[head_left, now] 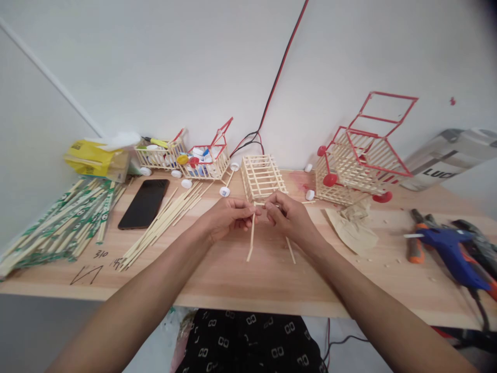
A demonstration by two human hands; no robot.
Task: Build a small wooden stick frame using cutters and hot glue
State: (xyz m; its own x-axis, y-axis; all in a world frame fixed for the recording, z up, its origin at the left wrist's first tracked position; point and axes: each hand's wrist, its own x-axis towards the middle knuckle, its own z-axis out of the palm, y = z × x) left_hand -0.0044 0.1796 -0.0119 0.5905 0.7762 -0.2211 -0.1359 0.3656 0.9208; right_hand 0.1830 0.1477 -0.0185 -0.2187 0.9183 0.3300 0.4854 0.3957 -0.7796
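Observation:
My left hand (227, 217) is closed in a pinch on a frame of thin wooden sticks (252, 241), near its upper left corner. From the other side my right hand (289, 215) pinches the same frame. Two legs of the frame point toward me, and the left one bends near its end. Just behind my fingers stands a small basket of glued wooden sticks (263, 176); whether the frame touches it, I cannot tell. Loose wooden sticks (163, 223) lie to the left of my left hand.
Left are a phone (143, 204), bagged sticks (66, 223) and a yellow package (91, 158). Small stick carts (207, 163) hold bottle caps. A larger red-trimmed cart (349, 160), crumpled brown paper (355, 233), a blue glue gun (450, 248) and orange-handled pliers (415, 251) are right.

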